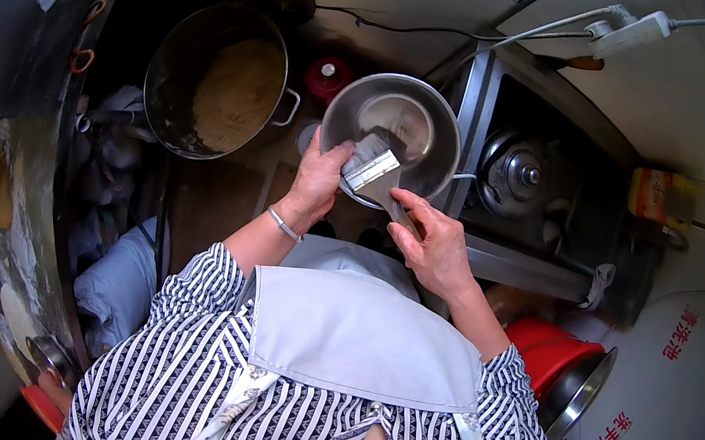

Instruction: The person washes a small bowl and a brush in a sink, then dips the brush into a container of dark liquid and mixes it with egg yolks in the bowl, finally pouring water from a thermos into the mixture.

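Observation:
My left hand grips the left rim of a round stainless steel bowl, its thumb over the edge beside the bristles. A flat bristle brush with a shiny metal ferrule lies across the bowl's near side. The fingers of my right hand close on its handle. The bristles point into the bowl; they are partly blurred, and whether they touch the bottom cannot be told.
At the left, a deep metal pot holds a pale brown mass. A lidded pot sits in the dark recess at the right. Nearer stands a red bucket. A power strip hangs above. Another person's hand touches a small metal bowl at lower left.

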The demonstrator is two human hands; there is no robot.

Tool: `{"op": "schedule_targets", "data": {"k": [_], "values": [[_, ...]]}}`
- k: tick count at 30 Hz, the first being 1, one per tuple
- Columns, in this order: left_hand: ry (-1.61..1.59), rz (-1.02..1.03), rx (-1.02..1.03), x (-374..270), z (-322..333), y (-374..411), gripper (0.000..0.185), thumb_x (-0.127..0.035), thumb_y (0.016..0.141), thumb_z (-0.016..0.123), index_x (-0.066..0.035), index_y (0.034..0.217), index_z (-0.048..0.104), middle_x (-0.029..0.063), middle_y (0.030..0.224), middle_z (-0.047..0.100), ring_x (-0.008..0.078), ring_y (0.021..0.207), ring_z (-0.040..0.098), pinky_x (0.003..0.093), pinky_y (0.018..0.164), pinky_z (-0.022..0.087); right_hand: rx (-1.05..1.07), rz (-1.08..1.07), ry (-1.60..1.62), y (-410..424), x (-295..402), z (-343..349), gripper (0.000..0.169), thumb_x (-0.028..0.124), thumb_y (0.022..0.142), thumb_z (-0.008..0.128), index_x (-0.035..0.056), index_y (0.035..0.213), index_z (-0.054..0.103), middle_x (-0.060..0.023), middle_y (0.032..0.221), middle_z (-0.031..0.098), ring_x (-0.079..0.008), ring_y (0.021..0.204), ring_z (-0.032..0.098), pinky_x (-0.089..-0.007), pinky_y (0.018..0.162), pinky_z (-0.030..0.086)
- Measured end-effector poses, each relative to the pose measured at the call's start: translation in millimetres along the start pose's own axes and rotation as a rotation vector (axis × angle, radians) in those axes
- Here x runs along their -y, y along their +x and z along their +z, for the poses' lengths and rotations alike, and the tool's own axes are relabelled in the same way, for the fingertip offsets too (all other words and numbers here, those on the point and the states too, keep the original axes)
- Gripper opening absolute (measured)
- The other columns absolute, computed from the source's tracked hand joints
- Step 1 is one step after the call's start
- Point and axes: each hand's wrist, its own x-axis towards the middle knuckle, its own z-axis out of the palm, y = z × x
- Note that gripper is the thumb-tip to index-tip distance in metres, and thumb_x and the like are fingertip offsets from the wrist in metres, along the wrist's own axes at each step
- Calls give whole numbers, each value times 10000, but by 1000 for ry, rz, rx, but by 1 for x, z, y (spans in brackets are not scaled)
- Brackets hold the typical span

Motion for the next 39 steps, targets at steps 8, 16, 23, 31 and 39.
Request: {"op": "schedule_targets", "data": {"k": [8,16,23,31,39], "values": [[-5,-123,-17,10,21,0,315,-176,1029,490,-64,1319,437,91,1210,602,187,1019,647,354,809,591,-108,352,487,-1,-20,-8,484,81,924,594,6,1387,477,-27,746,577,-81,538,568,-254,499,467],[-23,49,-70,45,50,-3,292,-117,1018,474,-1,1284,515,117,1186,638,219,1017,656,356,884,549,162,511,609,20,-35,-22,540,69,927,578,-24,1426,392,-74,807,635,-111,455,560,-251,402,436],[-39,179,-204,64,35,-13,311,-153,1030,485,2,1298,503,121,1199,622,224,1033,638,374,922,526,227,462,749,21,-42,-16,580,71,945,555,-18,1465,311,-95,851,637,-139,512,608,-264,439,494],[-120,25,-268,47,-8,-60,354,-327,1001,589,-23,1182,604,82,1016,685,156,820,668,298,710,560,591,413,606,25,-15,45,657,30,955,465,-15,1526,145,-125,894,636,-200,689,707,-299,601,592],[-73,-109,-370,33,-121,-96,212,-158,922,649,-3,1065,666,79,918,699,152,716,669,271,605,550,726,358,468,34,4,114,515,110,948,532,7,1436,407,-69,777,666,-140,633,685,-290,580,574]]}}
